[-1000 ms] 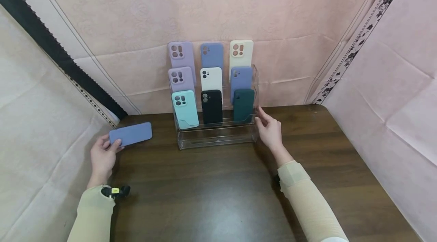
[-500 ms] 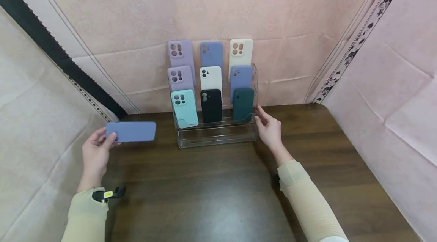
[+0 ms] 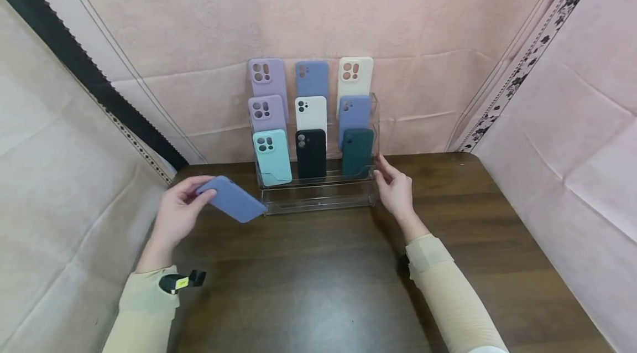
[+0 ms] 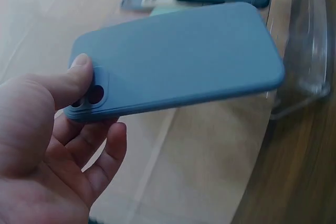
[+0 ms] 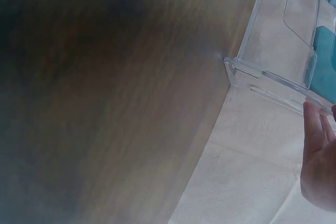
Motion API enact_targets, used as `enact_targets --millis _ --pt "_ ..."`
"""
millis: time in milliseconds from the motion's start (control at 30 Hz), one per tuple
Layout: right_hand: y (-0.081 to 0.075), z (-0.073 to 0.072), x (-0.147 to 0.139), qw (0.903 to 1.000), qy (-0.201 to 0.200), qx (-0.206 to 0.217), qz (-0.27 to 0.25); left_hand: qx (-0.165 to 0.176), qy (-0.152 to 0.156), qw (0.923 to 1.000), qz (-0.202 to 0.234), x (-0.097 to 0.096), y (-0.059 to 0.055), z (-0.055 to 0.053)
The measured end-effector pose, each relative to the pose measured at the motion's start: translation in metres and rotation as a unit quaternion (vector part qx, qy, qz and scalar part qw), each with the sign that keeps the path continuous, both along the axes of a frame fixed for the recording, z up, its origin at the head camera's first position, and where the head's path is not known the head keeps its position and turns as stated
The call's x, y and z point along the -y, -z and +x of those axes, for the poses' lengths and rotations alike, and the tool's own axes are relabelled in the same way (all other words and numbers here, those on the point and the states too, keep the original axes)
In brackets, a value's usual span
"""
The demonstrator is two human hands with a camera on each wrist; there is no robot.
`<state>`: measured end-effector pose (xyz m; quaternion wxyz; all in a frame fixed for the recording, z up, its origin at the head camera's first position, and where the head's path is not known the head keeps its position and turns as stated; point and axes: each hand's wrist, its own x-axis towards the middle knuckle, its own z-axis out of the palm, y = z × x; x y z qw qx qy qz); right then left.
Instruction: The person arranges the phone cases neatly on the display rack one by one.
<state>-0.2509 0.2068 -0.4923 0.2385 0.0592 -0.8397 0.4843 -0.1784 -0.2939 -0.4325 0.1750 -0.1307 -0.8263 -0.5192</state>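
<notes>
My left hand (image 3: 176, 212) pinches a blue phone case (image 3: 236, 202) by its camera-cutout end. The case tilts, its far end pointing down right, close to the front left corner of a clear acrylic display stand (image 3: 318, 206). In the left wrist view my thumb lies on the case (image 4: 178, 59) beside the camera holes, with fingers beneath it. My right hand (image 3: 396, 192) holds the stand's right side panel between thumb and fingers; the right wrist view shows these fingertips (image 5: 311, 109) at the clear edge, with the hand partly out of frame.
The stand's tiers hold several upright cases, among them a turquoise case (image 3: 272, 159), a black case (image 3: 311, 155) and a dark green case (image 3: 358, 152) in front. Below lies a brown wooden table (image 3: 318, 281). Pale cloth walls (image 3: 199, 21) rise behind and at both sides.
My left hand has moved right with the blue phone case, which has turned from level to slanting down toward the stand. My right hand stays at the stand's side.
</notes>
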Motion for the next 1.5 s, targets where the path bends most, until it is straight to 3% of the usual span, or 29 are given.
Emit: enact_targets --millis 200,467,667,833,1067,1267,1500 --pt "0.000 0.001 -0.001 1.0000 -0.004 0.006 -0.004 -0.006 0.043 0.9972 -0.061 -0.034 -0.001 -0.005" --pt "0.001 0.000 -0.001 1.0000 -0.004 0.007 -0.005 -0.001 0.066 0.9959 -0.062 -0.071 -0.002 -0.013" --pt "0.000 0.000 0.000 0.9999 -0.009 0.004 -0.007 -0.042 0.084 0.9935 -0.064 -0.103 -0.009 -0.028" --pt "0.001 0.001 -0.001 1.0000 -0.003 0.004 -0.008 -0.043 0.096 0.9918 -0.073 -0.125 -0.002 -0.044" --pt "0.001 0.001 -0.001 0.9999 -0.008 0.008 -0.009 -0.043 0.093 0.9905 -0.092 -0.139 0.013 -0.059" --pt "0.000 0.002 -0.001 1.0000 -0.006 -0.005 -0.002 -0.063 0.084 0.9872 -0.120 -0.143 0.012 -0.065" --pt "0.001 0.001 0.000 0.9999 -0.005 -0.008 0.012 -0.023 0.095 0.9812 -0.166 -0.145 0.019 -0.069"
